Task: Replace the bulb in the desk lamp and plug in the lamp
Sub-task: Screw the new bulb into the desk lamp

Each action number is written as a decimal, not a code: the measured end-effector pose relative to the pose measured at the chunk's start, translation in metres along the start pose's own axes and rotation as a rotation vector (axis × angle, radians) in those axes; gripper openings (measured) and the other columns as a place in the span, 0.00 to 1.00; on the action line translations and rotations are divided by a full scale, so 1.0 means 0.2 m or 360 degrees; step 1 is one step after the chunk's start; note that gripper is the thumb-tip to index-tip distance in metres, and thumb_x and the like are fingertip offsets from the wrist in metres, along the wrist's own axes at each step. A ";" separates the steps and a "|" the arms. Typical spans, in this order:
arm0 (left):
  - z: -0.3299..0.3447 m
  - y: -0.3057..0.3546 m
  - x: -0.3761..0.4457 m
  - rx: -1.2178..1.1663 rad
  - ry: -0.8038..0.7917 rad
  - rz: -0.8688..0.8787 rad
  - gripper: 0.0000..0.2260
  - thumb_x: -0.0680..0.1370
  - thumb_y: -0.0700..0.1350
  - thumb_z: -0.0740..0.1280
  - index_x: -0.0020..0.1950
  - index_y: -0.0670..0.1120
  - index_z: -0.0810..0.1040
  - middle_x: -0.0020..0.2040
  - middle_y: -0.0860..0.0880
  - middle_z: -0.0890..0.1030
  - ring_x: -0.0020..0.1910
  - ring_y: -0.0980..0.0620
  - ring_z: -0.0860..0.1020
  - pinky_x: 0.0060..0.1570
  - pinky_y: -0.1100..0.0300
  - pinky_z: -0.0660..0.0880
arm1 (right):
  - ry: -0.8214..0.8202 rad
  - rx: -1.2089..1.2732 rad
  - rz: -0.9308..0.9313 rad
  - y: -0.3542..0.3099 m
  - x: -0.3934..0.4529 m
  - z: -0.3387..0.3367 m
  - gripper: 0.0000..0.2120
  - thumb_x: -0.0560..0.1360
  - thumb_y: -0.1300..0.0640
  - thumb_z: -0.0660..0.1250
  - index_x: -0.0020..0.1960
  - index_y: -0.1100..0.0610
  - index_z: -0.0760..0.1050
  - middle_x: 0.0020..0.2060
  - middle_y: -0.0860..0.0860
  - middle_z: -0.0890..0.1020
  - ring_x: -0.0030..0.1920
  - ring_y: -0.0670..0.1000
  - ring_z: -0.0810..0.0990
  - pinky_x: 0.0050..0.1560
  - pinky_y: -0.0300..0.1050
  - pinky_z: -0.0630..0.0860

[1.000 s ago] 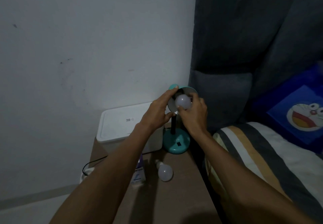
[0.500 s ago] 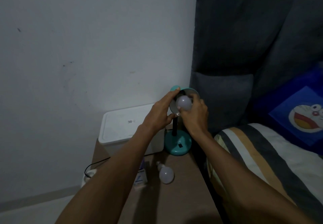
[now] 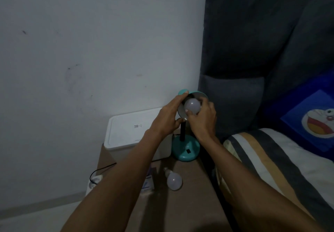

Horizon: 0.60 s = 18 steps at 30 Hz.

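Left hand (image 3: 167,118) at frame centre, fingers clasping teal lamp shade (image 3: 199,94) rim. Bulb (image 3: 192,106) inside shade, just right of it, pinched by right hand (image 3: 203,118). Spare bulb (image 3: 173,180) lower centre, lying on surface (image 3: 189,204).

A white lidded box (image 3: 130,134) sits beside a striped pillow (image 3: 271,159).

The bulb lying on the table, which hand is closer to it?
Left, narrowly. The left hand grips the lamp shade up above the loose bulb; the right hand is up there too, farther right, around the bulb in the lamp.
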State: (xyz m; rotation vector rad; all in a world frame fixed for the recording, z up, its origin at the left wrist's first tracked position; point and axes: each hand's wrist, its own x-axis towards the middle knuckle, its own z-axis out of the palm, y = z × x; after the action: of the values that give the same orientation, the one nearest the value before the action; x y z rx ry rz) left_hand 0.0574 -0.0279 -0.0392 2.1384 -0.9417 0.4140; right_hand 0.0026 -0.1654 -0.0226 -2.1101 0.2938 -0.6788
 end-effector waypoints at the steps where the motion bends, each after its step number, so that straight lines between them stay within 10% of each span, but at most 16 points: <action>1: 0.00 0.00 0.00 0.0008 0.0001 0.0000 0.42 0.73 0.34 0.78 0.82 0.46 0.61 0.80 0.48 0.67 0.77 0.53 0.67 0.76 0.51 0.68 | 0.0007 0.0008 0.0038 0.01 0.01 0.00 0.24 0.75 0.49 0.71 0.67 0.57 0.71 0.62 0.58 0.76 0.59 0.58 0.78 0.52 0.46 0.75; 18: -0.01 0.00 0.00 0.0012 0.0022 0.0014 0.42 0.72 0.34 0.78 0.82 0.46 0.62 0.79 0.47 0.68 0.75 0.60 0.65 0.75 0.58 0.67 | 0.0001 0.0107 0.0120 0.01 0.02 -0.02 0.20 0.77 0.47 0.69 0.63 0.57 0.72 0.56 0.59 0.81 0.54 0.58 0.81 0.46 0.43 0.75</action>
State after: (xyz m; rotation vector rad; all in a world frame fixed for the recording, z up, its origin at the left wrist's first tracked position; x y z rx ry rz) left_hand 0.0566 -0.0264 -0.0379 2.1363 -0.9436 0.4365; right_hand 0.0038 -0.1718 -0.0205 -2.0248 0.3446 -0.6361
